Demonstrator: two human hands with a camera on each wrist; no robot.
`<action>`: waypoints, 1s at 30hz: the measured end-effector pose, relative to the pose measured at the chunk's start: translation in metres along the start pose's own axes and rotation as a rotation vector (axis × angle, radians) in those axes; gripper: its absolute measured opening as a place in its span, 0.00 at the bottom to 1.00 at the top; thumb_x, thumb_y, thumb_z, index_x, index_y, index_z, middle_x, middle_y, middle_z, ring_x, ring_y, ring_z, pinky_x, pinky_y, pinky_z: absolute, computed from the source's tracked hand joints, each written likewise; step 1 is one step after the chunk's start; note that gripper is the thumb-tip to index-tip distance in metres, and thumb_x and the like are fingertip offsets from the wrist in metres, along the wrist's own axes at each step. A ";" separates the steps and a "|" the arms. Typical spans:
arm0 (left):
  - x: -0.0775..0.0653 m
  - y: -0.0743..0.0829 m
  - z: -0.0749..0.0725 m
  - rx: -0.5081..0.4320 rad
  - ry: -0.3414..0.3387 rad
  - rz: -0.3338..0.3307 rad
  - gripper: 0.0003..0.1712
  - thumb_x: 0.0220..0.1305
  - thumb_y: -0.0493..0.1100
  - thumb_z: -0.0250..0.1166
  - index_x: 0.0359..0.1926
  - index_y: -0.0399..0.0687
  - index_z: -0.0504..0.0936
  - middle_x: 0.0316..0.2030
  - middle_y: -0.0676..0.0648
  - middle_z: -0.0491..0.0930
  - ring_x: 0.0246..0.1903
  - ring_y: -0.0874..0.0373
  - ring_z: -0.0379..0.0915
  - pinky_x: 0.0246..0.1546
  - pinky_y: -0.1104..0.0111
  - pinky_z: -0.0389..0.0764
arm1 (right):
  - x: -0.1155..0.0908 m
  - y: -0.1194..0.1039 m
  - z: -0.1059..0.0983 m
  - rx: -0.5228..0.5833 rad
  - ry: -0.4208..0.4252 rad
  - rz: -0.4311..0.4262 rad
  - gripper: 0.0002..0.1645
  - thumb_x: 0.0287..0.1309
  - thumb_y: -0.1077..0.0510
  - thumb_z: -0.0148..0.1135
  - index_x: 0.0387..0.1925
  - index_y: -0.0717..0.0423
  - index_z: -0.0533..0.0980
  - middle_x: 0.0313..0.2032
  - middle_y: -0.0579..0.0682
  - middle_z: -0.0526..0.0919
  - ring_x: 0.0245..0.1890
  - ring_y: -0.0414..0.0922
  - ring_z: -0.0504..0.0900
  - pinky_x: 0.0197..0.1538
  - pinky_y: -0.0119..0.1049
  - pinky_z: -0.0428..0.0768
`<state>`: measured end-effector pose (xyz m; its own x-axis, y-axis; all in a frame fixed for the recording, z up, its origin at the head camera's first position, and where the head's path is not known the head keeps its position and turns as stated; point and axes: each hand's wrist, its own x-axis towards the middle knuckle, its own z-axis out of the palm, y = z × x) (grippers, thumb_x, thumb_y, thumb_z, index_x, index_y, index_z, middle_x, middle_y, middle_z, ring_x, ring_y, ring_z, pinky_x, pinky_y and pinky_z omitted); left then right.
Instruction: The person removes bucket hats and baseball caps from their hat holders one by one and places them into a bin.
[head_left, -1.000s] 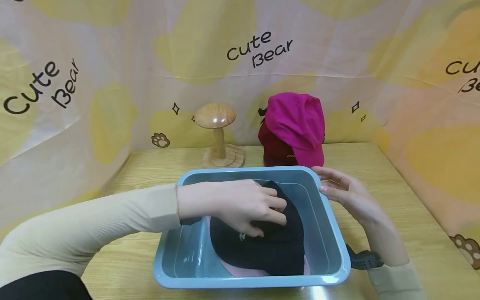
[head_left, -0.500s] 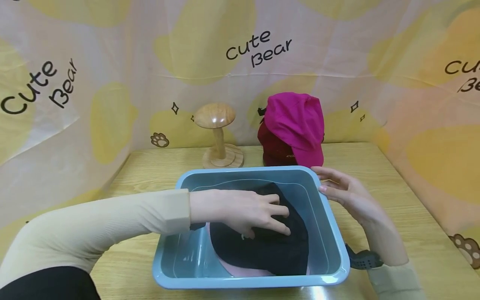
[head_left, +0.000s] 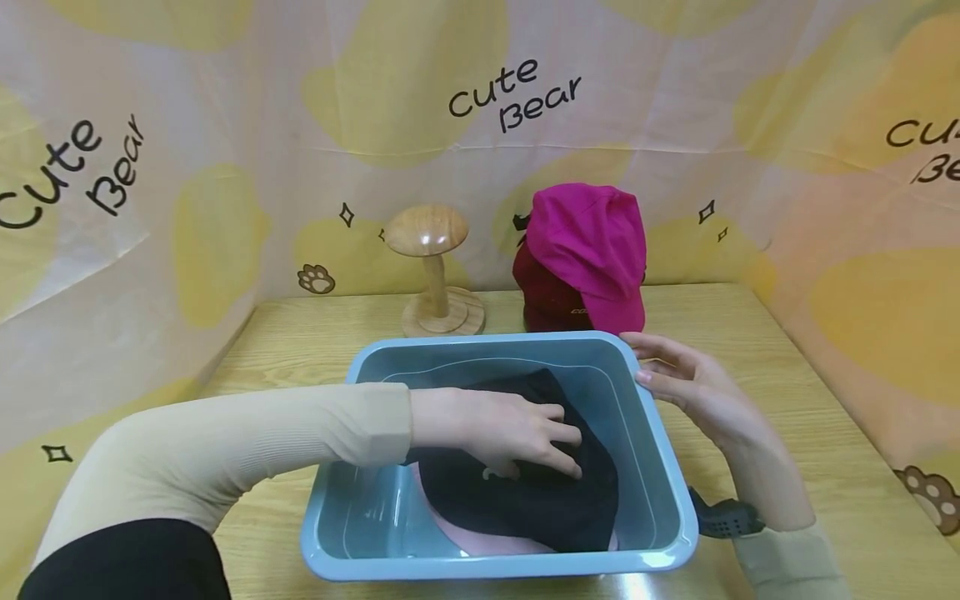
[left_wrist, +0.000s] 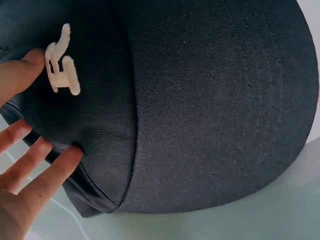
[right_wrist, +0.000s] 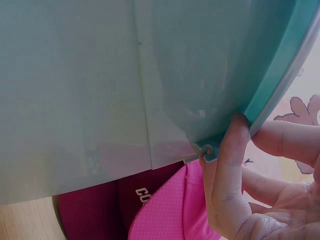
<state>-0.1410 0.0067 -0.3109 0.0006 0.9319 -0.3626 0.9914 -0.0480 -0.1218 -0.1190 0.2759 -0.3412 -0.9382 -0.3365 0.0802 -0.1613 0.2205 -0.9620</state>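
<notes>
The spread left hand (head_left: 510, 429) touches the black cap (head_left: 532, 510) in the tub (head_left: 420, 568). The right hand (head_left: 696, 382) pinches the rim (head_left: 664, 442).

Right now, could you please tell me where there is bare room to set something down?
The table is bare left of the wooden stand, behind the left sleeve, and right of the pink cap, beyond the right hand. Those two crowd the strip behind the blue basin; inside it, the black cap and left hand crowd the middle.
</notes>
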 end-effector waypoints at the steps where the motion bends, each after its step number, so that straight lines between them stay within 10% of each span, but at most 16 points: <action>1: 0.001 0.000 0.001 0.007 -0.004 0.000 0.36 0.59 0.51 0.68 0.68 0.65 0.66 0.61 0.54 0.68 0.54 0.60 0.64 0.46 0.76 0.76 | 0.000 0.000 0.000 0.002 0.000 0.000 0.29 0.66 0.61 0.53 0.67 0.54 0.64 0.52 0.45 0.78 0.48 0.41 0.83 0.52 0.33 0.77; 19: 0.007 -0.008 0.017 -0.147 -0.070 -0.020 0.37 0.57 0.51 0.69 0.68 0.65 0.66 0.60 0.54 0.69 0.54 0.61 0.64 0.48 0.76 0.73 | 0.001 0.001 0.000 0.012 -0.003 -0.007 0.29 0.66 0.61 0.53 0.67 0.55 0.64 0.50 0.46 0.78 0.47 0.41 0.84 0.51 0.33 0.77; 30: 0.003 -0.014 0.010 -0.139 0.003 -0.011 0.35 0.59 0.54 0.67 0.67 0.65 0.68 0.59 0.55 0.71 0.53 0.62 0.66 0.47 0.76 0.75 | 0.002 0.002 0.000 -0.015 0.003 -0.015 0.29 0.65 0.61 0.54 0.67 0.56 0.64 0.50 0.46 0.78 0.47 0.42 0.84 0.51 0.35 0.77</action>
<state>-0.1560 0.0068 -0.3197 -0.0105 0.9332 -0.3593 0.9999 0.0125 0.0030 -0.1212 0.2757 -0.3425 -0.9368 -0.3367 0.0951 -0.1796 0.2295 -0.9566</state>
